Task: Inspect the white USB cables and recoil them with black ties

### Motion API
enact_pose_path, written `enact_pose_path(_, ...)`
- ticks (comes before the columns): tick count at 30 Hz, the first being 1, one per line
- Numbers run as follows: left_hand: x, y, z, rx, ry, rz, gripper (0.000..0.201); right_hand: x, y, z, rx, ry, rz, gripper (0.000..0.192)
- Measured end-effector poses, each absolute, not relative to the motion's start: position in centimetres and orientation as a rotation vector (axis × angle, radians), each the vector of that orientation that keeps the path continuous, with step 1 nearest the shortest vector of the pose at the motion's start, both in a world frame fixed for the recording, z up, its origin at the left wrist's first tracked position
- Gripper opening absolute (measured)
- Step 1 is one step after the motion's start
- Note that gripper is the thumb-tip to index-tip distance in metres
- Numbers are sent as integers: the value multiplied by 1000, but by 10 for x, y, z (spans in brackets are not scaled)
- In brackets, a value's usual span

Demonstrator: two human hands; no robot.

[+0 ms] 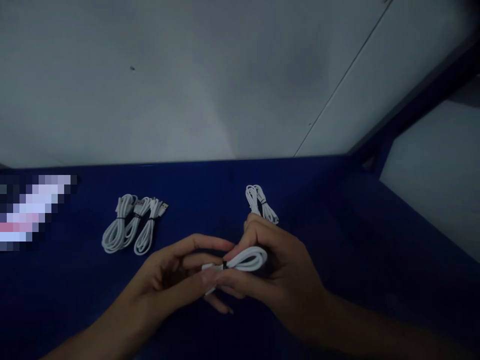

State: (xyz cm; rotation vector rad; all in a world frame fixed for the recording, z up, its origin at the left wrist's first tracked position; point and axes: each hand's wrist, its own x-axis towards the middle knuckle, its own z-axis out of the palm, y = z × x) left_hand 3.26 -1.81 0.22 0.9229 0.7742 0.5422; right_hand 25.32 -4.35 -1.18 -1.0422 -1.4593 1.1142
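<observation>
White looped cable sits over the blue tabletop, left hand's fingers clamped on its plug end, right hand's on its coil. Uneven pulling might slip the thin black tie, letting the loops spring open.

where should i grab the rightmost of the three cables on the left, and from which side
Probably best pinched on the gathered strands just below the black tie, coming from the near right. There the cable narrows into a compact neck, whereas its lower loop spreads wider. The neighbouring bundle crowds its left, while bare blue surface lies to its right.
</observation>
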Motion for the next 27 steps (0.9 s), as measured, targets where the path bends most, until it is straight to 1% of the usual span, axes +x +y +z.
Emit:
enact_pose_path(2,34,-17,2,989,780,569,20,253,-43,-13,-1055,-1455,1065,32)
enact_pose_path(4,34,-16,1,1026,809,583,13,253,-42,-11,-1059,-1481,1033,25)
enact_pose_path(8,30,-11,-2,1081,883,640,15,256,-38,-8,-1067,-1702,921,5)
enact_pose_path(9,28,-9,-3,1096,901,664,15,256,-38,-8,-1061,-1764,872,2)
enact_pose_path(13,23,-3,-3,1094,941,706,18,255,-36,-11,-1065,-1903,725,14)
enact_pose_path(16,22,-3,-2,1066,946,713,20,253,-37,-13,-1097,-1927,715,17)
enact_pose_path(18,22,-4,-1,1057,911,736,21,253,-37,-13,-1148,-1891,778,13)
enact_pose_path(20,22,-4,-1,1080,867,761,20,253,-37,-9,-1210,-1809,953,9)
enact_pose_path(24,23,-2,-3,1155,864,750,20,255,-37,1,-1235,-1583,1431,17)
enact_pose_path(27,23,1,-5,1196,908,697,29,255,-37,8,-1209,-1513,1625,20)
